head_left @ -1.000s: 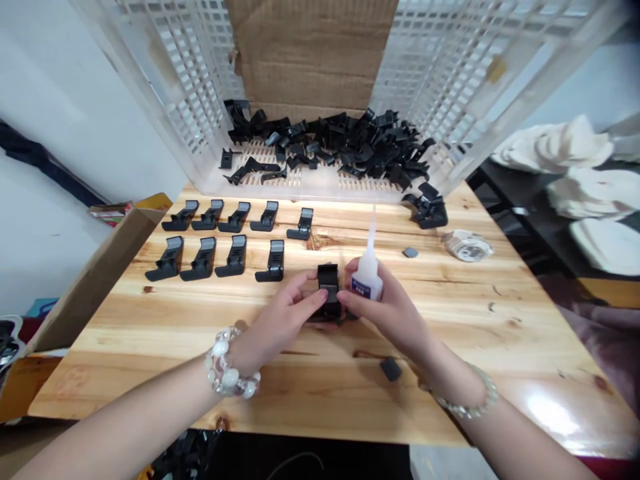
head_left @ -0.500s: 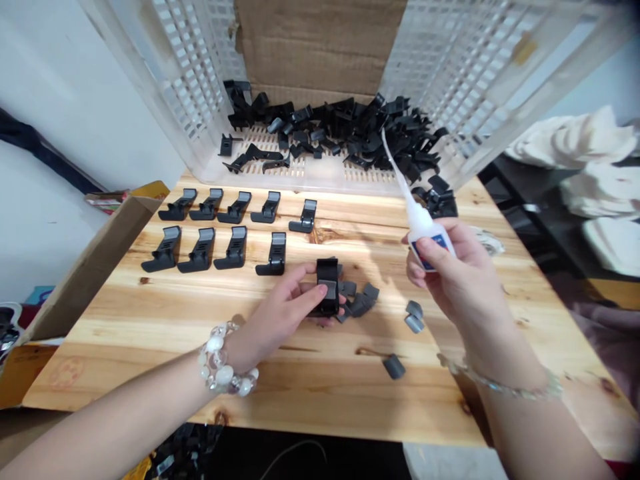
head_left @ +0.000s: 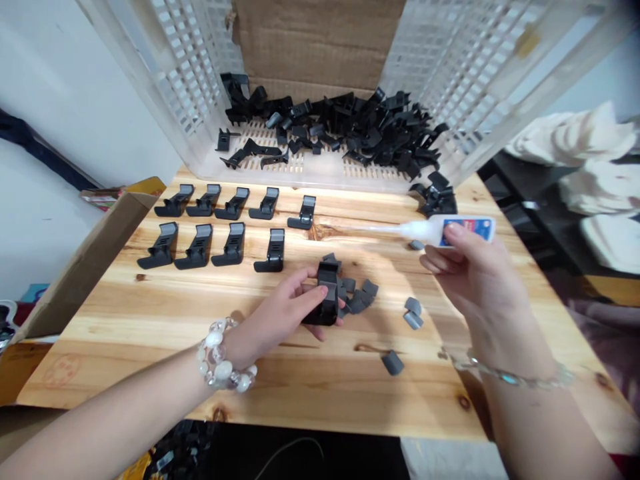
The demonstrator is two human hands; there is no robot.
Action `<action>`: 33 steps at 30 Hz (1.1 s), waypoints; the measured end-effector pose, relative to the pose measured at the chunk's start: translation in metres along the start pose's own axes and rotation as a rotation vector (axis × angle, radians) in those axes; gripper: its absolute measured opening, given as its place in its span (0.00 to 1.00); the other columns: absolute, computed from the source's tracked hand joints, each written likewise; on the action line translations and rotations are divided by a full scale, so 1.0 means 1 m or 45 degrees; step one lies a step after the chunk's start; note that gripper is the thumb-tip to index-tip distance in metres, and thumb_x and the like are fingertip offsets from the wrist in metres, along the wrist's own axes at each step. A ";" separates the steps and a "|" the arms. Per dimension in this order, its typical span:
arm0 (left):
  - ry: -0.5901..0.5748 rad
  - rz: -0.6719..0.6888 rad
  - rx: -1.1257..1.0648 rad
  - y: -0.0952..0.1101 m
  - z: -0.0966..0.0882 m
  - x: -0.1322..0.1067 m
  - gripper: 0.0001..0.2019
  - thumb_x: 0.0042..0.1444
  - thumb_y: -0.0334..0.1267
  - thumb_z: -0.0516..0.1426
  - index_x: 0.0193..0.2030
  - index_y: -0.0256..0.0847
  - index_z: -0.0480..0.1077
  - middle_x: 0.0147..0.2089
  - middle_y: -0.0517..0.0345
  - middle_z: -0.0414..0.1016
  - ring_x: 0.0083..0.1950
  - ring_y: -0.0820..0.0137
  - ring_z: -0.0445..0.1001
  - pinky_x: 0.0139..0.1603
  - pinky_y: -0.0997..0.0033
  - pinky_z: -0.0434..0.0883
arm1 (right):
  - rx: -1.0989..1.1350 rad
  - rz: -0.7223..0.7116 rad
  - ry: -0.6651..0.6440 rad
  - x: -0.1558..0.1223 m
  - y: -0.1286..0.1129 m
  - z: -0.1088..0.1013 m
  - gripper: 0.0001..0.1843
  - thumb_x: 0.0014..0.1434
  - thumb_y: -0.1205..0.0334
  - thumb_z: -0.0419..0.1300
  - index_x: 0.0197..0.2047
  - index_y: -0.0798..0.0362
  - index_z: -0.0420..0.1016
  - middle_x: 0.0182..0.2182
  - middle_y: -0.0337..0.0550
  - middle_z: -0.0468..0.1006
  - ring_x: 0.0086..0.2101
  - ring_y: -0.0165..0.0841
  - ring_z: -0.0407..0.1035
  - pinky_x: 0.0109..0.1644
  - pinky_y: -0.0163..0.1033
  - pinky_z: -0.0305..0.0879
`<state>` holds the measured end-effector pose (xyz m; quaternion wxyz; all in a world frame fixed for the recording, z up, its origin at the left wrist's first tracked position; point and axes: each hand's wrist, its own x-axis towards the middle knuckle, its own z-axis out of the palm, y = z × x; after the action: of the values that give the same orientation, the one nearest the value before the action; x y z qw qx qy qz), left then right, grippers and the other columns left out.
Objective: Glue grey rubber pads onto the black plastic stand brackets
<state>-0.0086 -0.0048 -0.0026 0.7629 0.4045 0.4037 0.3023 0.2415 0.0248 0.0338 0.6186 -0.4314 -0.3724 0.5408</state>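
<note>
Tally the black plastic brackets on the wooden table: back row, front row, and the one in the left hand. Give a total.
Back row brackets: 5
Front row brackets: 4
Bracket held in the left hand: 1
Total: 10

Well beyond the left fingers [head_left: 306, 285], a white perforated plastic crate [head_left: 185, 87] stands on the pine bench [head_left: 125, 347], with a sheet of brown cardboard [head_left: 315, 40] rising at its far side. A cardboard box [head_left: 95, 247] sits along the bench's edge, left of the fingers, and crumpled white cloth [head_left: 570, 143] lies off the bench, far to their right.
</note>
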 end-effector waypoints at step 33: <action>-0.240 -0.199 0.064 -0.001 0.005 -0.006 0.10 0.62 0.42 0.56 0.48 0.42 0.64 0.36 0.55 0.78 0.36 0.65 0.81 0.24 0.76 0.74 | -0.067 -0.046 0.096 -0.010 -0.006 0.015 0.10 0.39 0.73 0.59 0.24 0.50 0.67 0.10 0.28 0.53 0.12 0.22 0.41 0.14 0.30 0.38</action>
<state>-0.0070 -0.0123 0.0005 0.8084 0.4174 0.3680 0.1922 0.2289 0.0167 0.0449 0.6304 -0.4609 -0.3706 0.5029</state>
